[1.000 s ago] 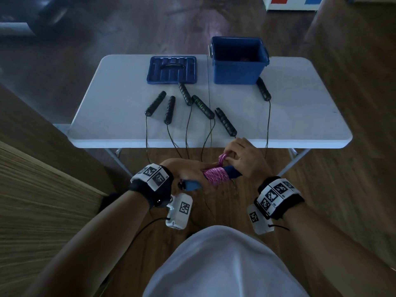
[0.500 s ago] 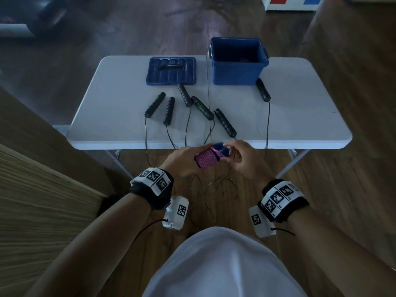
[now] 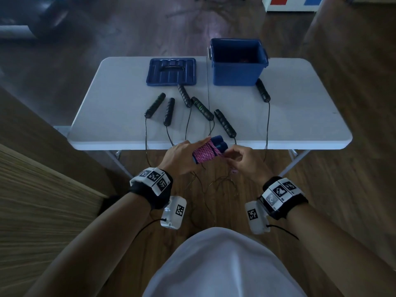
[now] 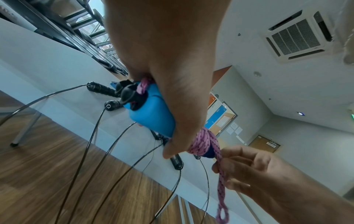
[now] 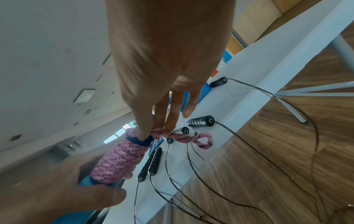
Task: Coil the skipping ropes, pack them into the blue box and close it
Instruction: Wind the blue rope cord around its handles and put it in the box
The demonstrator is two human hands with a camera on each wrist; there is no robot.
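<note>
The pink rope (image 3: pixel 204 154), wound around its blue handles (image 3: pixel 218 142), is being clasped by the left hand (image 3: pixel 182 156) before the tabletop (image 3: pixel 120 103) edge, so the coil is kept tight. Its loose tail (image 5: pixel 191 137) is being pinched by the right hand (image 3: pixel 244 161), likely for tucking. Farther right, the blue box (image 3: pixel 237 71) is standing open.

A box (image 3: pixel 237 69) is standing at the far edge of the surface (image 3: pixel 107 116), with its lid (image 3: pixel 171 71) lying just to its left. Six rope handles (image 3: pixel 202 108) are lying in front of them, five grouped before the lid and one (image 3: pixel 263 90) apart at the box's right corner, their cords (image 3: pixel 267 125) hanging over the near edge. In front of that edge, both hands are meeting: the left hand (image 3: pixel 182 157) is holding a wound rope bundle (image 3: pixel 206 152), the right hand (image 3: pixel 244 163) just right of it.
</note>
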